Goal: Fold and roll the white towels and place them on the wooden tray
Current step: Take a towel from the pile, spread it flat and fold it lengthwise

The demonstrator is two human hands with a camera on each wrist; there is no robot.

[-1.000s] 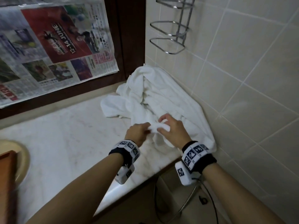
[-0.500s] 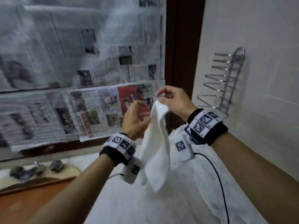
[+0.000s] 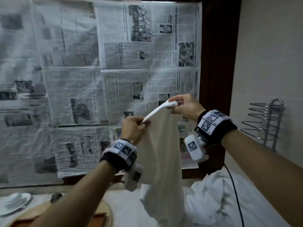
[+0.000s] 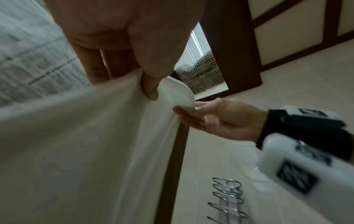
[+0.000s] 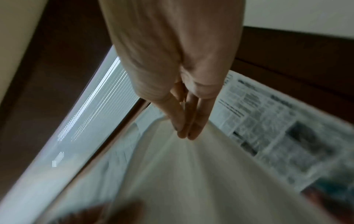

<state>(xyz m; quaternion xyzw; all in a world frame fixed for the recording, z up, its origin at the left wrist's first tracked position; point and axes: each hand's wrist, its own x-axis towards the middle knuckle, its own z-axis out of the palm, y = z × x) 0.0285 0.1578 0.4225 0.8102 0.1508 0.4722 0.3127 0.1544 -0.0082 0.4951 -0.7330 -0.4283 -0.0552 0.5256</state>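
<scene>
Both hands are holding one white towel up in the air above the bench.

Taking the lifted towel (image 3: pixel 161 154) as the landmark and going left to right: low to its left, plates (image 3: pixel 14 200) and the wooden tray (image 3: pixel 96 217) are sitting on the bench (image 3: pixel 124 208); the left hand (image 3: pixel 133 129) is pinching the towel's top edge at its left end; the right hand (image 3: pixel 183 106), higher, is gripping the top right corner with curled fingers (image 5: pixel 188 121), so the cloth is hanging down between the wrists; behind it newspaper sheets (image 3: pixel 98 79) are covering the window; to its lower right more white towels (image 3: pixel 218 199) are lying heaped on the bench, under a wire rack (image 3: pixel 265 123) on the tiled wall.
</scene>
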